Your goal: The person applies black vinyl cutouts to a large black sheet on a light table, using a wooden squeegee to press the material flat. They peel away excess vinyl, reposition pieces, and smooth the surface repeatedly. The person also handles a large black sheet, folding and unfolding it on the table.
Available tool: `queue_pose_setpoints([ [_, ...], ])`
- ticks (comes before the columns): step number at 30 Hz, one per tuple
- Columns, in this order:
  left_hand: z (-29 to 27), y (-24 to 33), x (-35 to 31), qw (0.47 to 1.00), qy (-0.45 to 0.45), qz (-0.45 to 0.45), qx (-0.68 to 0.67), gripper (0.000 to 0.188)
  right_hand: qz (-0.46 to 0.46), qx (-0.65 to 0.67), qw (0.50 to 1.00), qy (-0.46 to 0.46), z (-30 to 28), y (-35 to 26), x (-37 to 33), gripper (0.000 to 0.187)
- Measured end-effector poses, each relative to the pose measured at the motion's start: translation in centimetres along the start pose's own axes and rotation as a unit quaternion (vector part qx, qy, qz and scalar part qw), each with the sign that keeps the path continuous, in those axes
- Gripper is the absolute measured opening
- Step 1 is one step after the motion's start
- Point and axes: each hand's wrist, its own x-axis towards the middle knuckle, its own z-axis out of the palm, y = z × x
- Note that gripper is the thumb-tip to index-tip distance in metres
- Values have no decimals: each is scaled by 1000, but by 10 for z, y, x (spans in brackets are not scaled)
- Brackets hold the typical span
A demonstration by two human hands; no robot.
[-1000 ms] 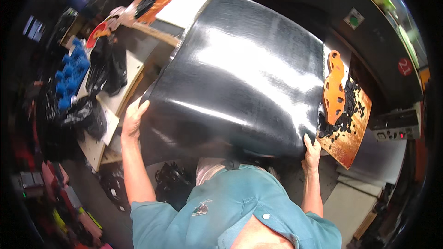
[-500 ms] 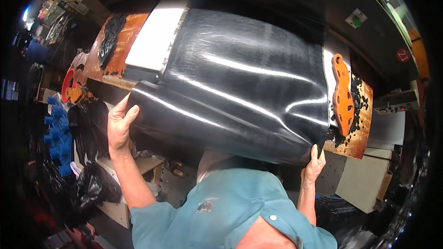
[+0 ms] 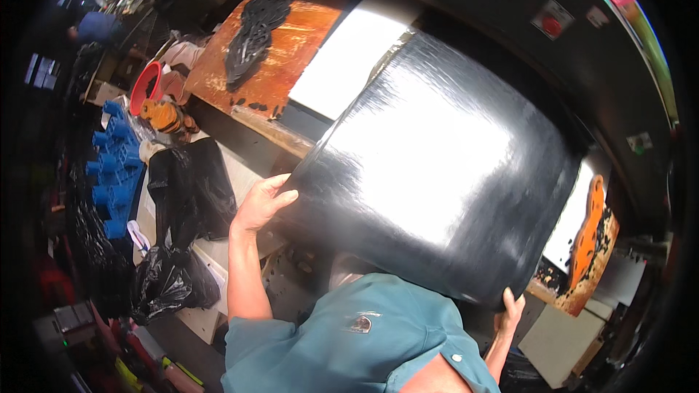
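Observation:
A large glossy black sheet (image 3: 342,189) stretches from the machine bed toward my body, with a bright glare across its middle. My left hand (image 3: 261,204) grips its near left edge, thumb on top and fingers hidden beneath. At the near right corner my right hand (image 3: 510,311) is closed on the same sheet. The near edge hangs in front of my shirt, while the far end reaches under the dark machine front. White sheet-like surfaces (image 3: 349,65) show beside its left and right edges.
Left on the rusty board (image 3: 306,33) lies a heap of black cut pieces (image 3: 255,36). An orange slotted template (image 3: 586,233) rests at the right. Beyond my left arm are a red bowl (image 3: 148,87), blue plastic parts (image 3: 116,167) and black bags (image 3: 193,189). Buttons line the machine front (image 3: 502,11).
The view has turned, so the scene appears tilted and shifted. The sheet's folds have smoothed out and it lies flatter, with a broad glare. Both hands still hold its near edge.

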Motion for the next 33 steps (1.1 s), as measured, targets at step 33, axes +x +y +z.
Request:
queue_pose_setpoints([
  [33,-94,-43,-48,998,33,18,-51,59,67,-83,992,-72,96,-84,43,31],
])
